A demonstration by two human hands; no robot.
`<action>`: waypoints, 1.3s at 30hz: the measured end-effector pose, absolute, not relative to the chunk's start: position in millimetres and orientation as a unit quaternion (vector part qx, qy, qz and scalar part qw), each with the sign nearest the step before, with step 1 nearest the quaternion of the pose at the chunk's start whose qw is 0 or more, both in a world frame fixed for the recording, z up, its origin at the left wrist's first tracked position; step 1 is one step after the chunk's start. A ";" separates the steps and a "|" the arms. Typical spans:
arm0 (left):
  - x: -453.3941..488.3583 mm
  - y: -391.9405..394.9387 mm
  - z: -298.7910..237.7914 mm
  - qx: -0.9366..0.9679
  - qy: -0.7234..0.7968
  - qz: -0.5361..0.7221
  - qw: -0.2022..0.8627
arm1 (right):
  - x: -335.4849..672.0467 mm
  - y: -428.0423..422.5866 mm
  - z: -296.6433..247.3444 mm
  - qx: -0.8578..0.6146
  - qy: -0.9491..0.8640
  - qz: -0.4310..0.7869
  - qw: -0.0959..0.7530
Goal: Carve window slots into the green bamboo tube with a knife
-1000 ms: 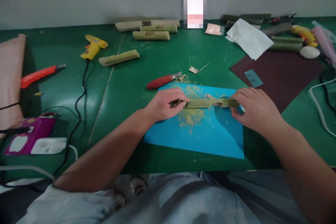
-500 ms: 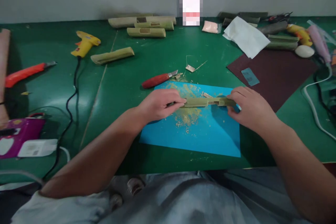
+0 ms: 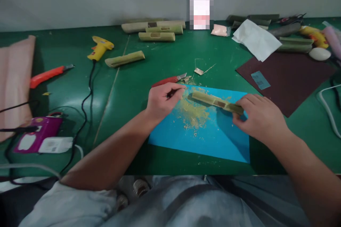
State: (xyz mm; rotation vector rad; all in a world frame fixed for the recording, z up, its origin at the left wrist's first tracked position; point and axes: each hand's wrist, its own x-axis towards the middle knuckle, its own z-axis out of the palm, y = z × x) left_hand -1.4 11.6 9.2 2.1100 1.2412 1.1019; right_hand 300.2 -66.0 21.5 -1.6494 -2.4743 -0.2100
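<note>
My right hand (image 3: 257,115) grips the right end of a slim green bamboo piece (image 3: 213,100) with a rectangular slot cut in it; the piece slants up to the left over a blue sheet (image 3: 210,138). My left hand (image 3: 162,99) is closed in a pinch around a small dark tool I cannot make out, just left of the bamboo's free end and apart from it. Yellow-green sawdust (image 3: 195,111) lies on the sheet between my hands. A red-handled knife (image 3: 169,80) lies just behind my left hand.
On the green table: several bamboo sections (image 3: 156,30) at the back, a yellow glue gun (image 3: 99,48) with black cord, an orange cutter (image 3: 46,75), a purple box (image 3: 34,138) at left, brown sandpaper (image 3: 286,72), white cloth (image 3: 257,39) and more tools at right.
My left hand has let go of the bamboo's left end and pulled back slightly. My right hand has swung the piece so its free end points up-left.
</note>
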 end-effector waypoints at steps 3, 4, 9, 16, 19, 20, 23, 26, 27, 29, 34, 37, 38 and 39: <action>2.3 11.7 8.0 0.712 0.481 0.420 0.293 | 285.5 -75.6 24.6 -0.557 -0.823 -0.060 0.093; 3.7 12.0 7.7 0.702 0.484 0.419 0.311 | 280.6 -78.6 25.5 -0.561 -0.820 -0.057 0.095; 6.6 14.1 7.5 0.682 0.482 0.412 0.365 | 262.8 -88.4 25.2 -0.574 -0.809 -0.032 0.118; 6.7 17.9 4.5 0.640 0.489 0.424 0.415 | 256.3 -88.2 12.8 -0.566 -0.810 -0.003 0.153; 7.2 17.8 0.5 0.645 0.483 0.424 0.414 | 255.5 -87.8 8.3 -0.557 -0.815 0.000 0.162; 7.1 17.5 -0.6 0.647 0.482 0.424 0.412 | 255.3 -87.9 7.4 -0.555 -0.816 0.001 0.164; 5.7 17.5 -1.7 0.674 0.474 0.434 0.364 | 254.7 -88.3 5.8 -0.550 -0.818 0.002 0.168; 3.2 19.5 0.0 0.738 0.443 0.446 0.246 | 254.4 -88.4 4.7 -0.548 -0.819 0.001 0.171; 2.5 20.5 0.8 0.755 0.433 0.445 0.210 | 254.4 -88.4 4.4 -0.548 -0.819 0.000 0.173; 1.7 22.4 2.2 0.778 0.420 0.434 0.173 | 254.4 -88.3 3.9 -0.547 -0.819 -0.003 0.176; 3.0 23.7 2.2 0.797 0.409 0.401 0.190 | 254.9 -88.2 2.8 -0.542 -0.822 0.002 0.176; 3.5 23.0 -0.4 0.786 0.430 0.388 0.215 | 255.3 -88.3 2.0 -0.541 -0.821 0.005 0.182; 3.3 23.0 -1.4 0.782 0.438 0.383 0.226 | 255.4 -88.4 1.8 -0.541 -0.821 0.006 0.183; 3.0 23.3 -2.3 0.779 0.442 0.377 0.236 | 255.5 -88.5 1.8 -0.540 -0.821 0.005 0.183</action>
